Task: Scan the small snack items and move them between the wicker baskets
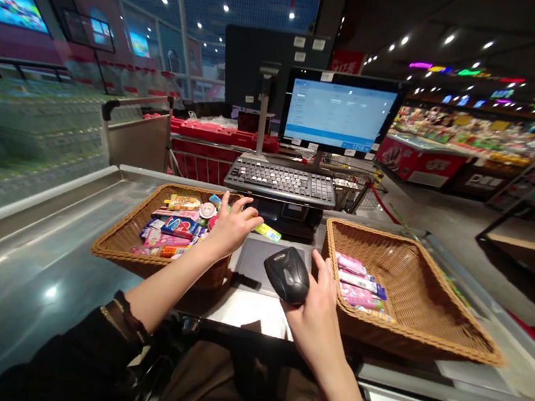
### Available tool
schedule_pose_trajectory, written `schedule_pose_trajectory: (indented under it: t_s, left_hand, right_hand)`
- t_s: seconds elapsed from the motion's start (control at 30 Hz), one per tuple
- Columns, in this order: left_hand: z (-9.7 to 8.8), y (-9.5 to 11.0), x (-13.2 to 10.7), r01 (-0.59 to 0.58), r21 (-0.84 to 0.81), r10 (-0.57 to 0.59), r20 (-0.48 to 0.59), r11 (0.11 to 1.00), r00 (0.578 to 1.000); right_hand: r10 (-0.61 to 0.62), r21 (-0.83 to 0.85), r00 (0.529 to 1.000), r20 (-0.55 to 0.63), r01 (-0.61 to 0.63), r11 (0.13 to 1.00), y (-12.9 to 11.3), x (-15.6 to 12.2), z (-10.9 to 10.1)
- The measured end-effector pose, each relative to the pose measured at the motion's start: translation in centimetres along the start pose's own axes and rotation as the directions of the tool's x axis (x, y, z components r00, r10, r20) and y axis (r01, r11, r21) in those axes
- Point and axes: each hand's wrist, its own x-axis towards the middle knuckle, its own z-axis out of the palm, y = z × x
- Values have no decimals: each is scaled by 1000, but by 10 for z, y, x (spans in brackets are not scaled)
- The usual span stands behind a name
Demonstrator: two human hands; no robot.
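My left hand (pixel 233 225) is over the right edge of a wicker basket (pixel 115 239) full of several small snack packets, and its fingers pinch a thin yellow-green packet (pixel 267 231). My right hand (pixel 318 297) grips a black handheld barcode scanner (pixel 288 274) above a grey pad on the counter. A second wicker basket (pixel 430 316) on the right holds a few pink packets (pixel 357 286) along its left side.
A keyboard (pixel 283 181) and a lit monitor (pixel 340 114) stand behind the baskets. A steel counter (pixel 30 260) stretches to the left. Red shopping baskets and a wire trolley sit beyond the till. Shop shelves fill the far right.
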Motion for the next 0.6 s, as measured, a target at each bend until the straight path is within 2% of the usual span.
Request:
schedule_pose_trajectory:
  t_s: [0.4, 0.47, 0.6]
  left_hand:
    - [0, 6, 7, -14, 4, 14, -14, 1000, 1000]
    - [1, 10, 13, -30, -12, 29, -25, 999, 999]
    - [6, 25, 33, -88, -27, 86, -63, 996, 994]
  right_hand:
    - [-18, 35, 999, -30, 19, 999, 10, 2, -4]
    - [-10, 60, 998, -57, 13, 998, 15, 2, -12]
    - [75, 93, 977, -198, -58, 994, 30, -3, -40]
